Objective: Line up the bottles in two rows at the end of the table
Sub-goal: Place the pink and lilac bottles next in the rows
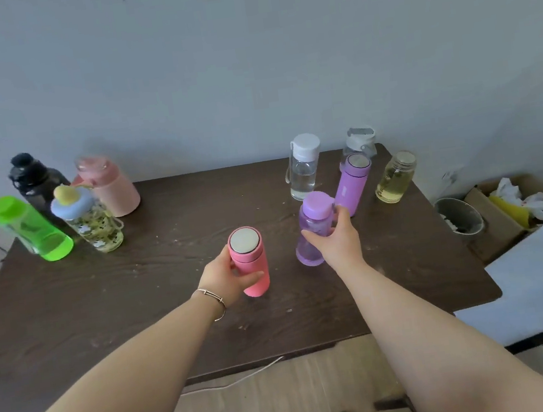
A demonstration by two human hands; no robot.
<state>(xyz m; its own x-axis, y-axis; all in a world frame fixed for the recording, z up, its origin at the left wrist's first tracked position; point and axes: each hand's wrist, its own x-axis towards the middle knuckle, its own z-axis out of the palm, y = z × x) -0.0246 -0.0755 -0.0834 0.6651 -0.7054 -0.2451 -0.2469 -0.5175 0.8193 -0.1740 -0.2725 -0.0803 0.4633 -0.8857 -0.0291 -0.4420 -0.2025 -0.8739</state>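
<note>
Mid-carry: left hand (pixel 224 274) grip around pink flask (pixel 249 260), right hand (pixel 337 242) grip around purple bottle (pixel 312 228). Next, likely: set both upright beside lilac flask (pixel 352 183) at desk (pixel 170 288) far end.

I have both bare forearms stretched forward from the near edge toward the middle of the scene, converging slightly as they go. My left hand (pixel 225 275) is curled around the side of the pink flask (pixel 249 260), thumb across its near face and the fingers wrapped behind it, a thin bracelet (pixel 214 299) sitting on that wrist. My right hand (pixel 336 240) reaches a little farther, palm down, gripping the translucent purple bottle (pixel 312 228) just under its cap, thumb on the left and fingers spread over the right. Both wrists are fairly straight.
</note>
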